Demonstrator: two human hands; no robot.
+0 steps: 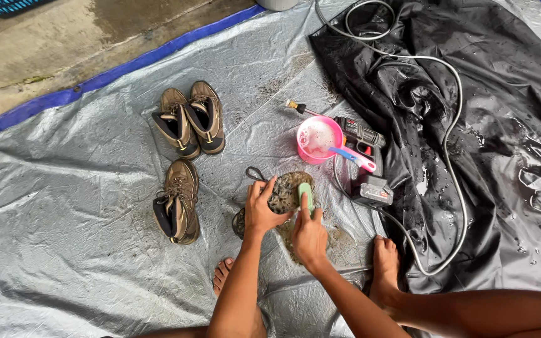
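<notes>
Scrubbing: we are gripping a green plastic brush [306, 195] in our right hand [309, 236], fingers closed around it.
Holding: our left hand [260, 209] is clasping the muddy brown boot [288, 189], sole up, mid-tarp.
Waiting: three brown boots [186, 153] are lying towards the silver tarp's [82, 206] blue edge, seemingly unwashed.

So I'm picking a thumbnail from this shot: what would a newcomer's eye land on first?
Probably the two hands at centre: the left hand steadies a muddy boot, sole up, while the right hand presses a green brush to it. Just above sits a bright pink tub of suds beside a cordless spray tool. To the left, three brown boots lie on the grey tarp.
</notes>
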